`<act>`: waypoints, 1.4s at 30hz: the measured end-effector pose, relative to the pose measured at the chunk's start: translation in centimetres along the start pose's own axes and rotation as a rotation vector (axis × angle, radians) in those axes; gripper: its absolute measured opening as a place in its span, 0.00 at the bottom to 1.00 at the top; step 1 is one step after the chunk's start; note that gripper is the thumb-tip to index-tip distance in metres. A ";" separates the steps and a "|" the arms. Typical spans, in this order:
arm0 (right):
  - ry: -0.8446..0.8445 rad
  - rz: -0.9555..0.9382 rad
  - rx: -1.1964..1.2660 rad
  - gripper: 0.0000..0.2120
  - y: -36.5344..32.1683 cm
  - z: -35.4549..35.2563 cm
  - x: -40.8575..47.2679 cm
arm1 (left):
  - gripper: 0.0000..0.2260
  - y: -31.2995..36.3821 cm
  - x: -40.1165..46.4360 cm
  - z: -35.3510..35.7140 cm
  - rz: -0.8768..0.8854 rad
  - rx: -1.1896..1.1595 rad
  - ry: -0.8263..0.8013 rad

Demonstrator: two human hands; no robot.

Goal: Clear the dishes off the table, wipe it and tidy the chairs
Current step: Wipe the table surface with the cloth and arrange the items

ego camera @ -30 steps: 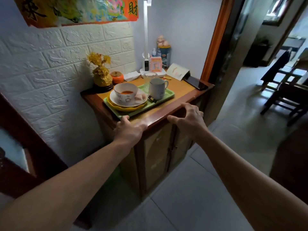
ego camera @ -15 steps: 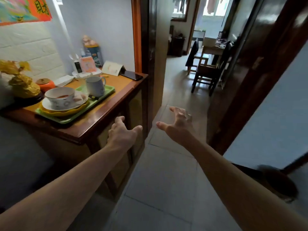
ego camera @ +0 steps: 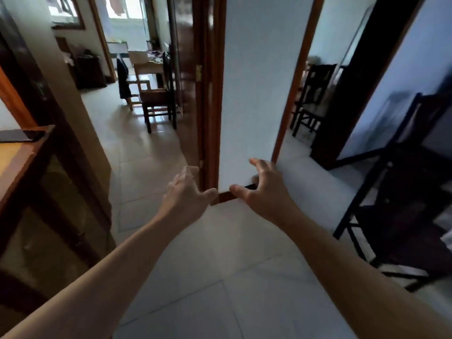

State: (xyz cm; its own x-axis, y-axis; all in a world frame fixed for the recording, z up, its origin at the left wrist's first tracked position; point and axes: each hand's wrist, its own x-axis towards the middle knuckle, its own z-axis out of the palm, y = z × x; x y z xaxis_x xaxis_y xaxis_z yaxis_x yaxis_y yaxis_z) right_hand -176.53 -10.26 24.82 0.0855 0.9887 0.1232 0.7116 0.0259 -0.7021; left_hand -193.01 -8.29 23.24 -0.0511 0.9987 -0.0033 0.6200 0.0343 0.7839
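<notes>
We hold both arms out over a pale tiled floor [ego camera: 220, 241]. Our left hand [ego camera: 186, 194] and right hand [ego camera: 264, 192] hang empty, fingers spread and loosely curled, thumbs pointing toward each other with a small gap between them; neither touches anything. At 9 o'clock stands a wooden cabinet [ego camera: 31, 162], a dark phone [ego camera: 19, 135] lying flat on its top corner. At 11 o'clock, well apart from us through a doorway, we see the table [ego camera: 146, 66] with dark wooden chairs [ego camera: 159, 94] drawn beside it; items on it are too blurred to name. A white wall [ego camera: 256, 69] rises at 12 o'clock. Another dark chair [ego camera: 403, 192] stands at 3 o'clock. No writing is readable anywhere
</notes>
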 end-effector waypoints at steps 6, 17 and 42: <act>0.190 0.178 -0.096 0.37 7.8 -10.1 -6.0 | 0.26 9.3 -3.8 9.6 0.269 0.002 -0.224; 0.485 0.457 -0.223 0.38 24.2 -31.0 -19.3 | 0.29 27.8 -16.0 29.9 0.628 -0.065 -0.498; 0.805 0.741 -0.273 0.41 49.7 -55.3 -21.8 | 0.30 52.5 -18.1 62.1 0.930 -0.102 -0.817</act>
State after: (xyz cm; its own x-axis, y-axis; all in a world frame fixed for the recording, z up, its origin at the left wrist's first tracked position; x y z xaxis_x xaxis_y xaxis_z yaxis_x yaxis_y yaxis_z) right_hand -104.41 -38.68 26.02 0.9048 0.3611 0.2257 0.4187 -0.6584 -0.6255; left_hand -110.96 -22.25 25.87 0.9001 0.3745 0.2224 0.0942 -0.6659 0.7401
